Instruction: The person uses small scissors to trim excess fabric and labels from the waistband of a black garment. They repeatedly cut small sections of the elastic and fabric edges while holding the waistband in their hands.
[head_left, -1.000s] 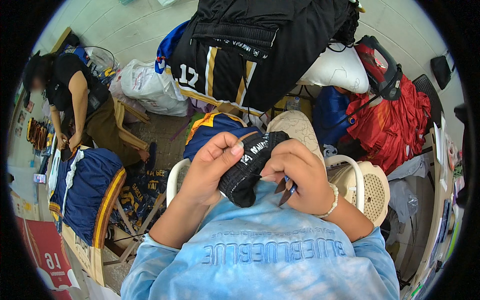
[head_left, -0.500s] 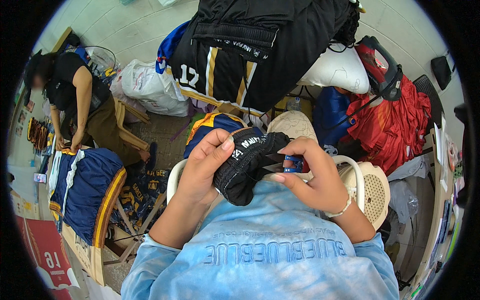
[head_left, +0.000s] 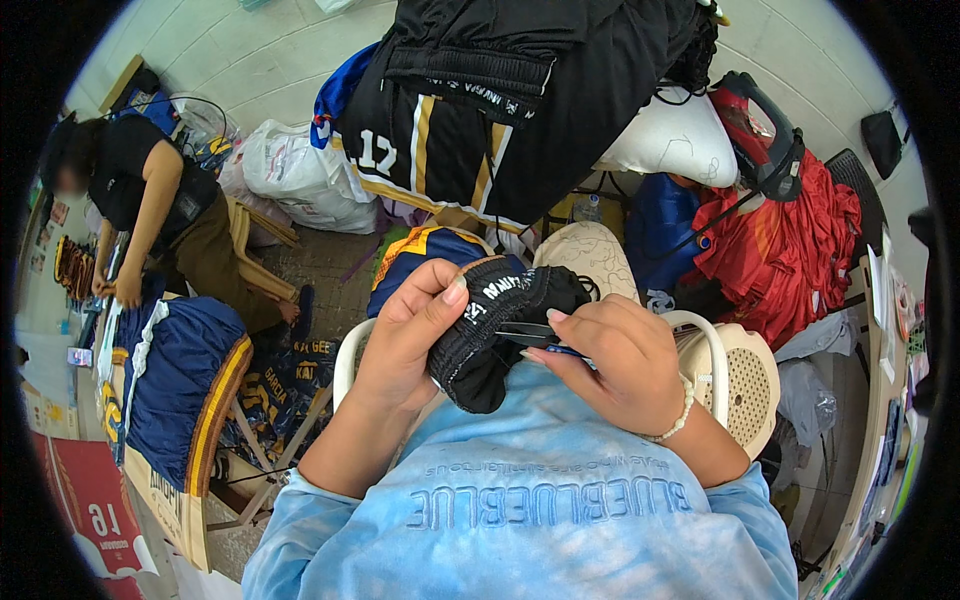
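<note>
With my left fingers (head_left: 432, 312) pinched on the black garment (head_left: 470, 365), thumb laid over its gathered band, I hold it up before my blue shirt (head_left: 610, 440); that grip probably steadies the bunched cloth. My right fingers (head_left: 600, 335) are curled snugly around small snips (head_left: 530, 331), blades pointing left over the cloth, perhaps so the tips reach the band without my wrist covering it. I can't make out how far the blades are parted. To my left, a navy garment (head_left: 185, 375) drapes over the surface's (head_left: 188, 527) right edge, likely letting its bulk hang.
</note>
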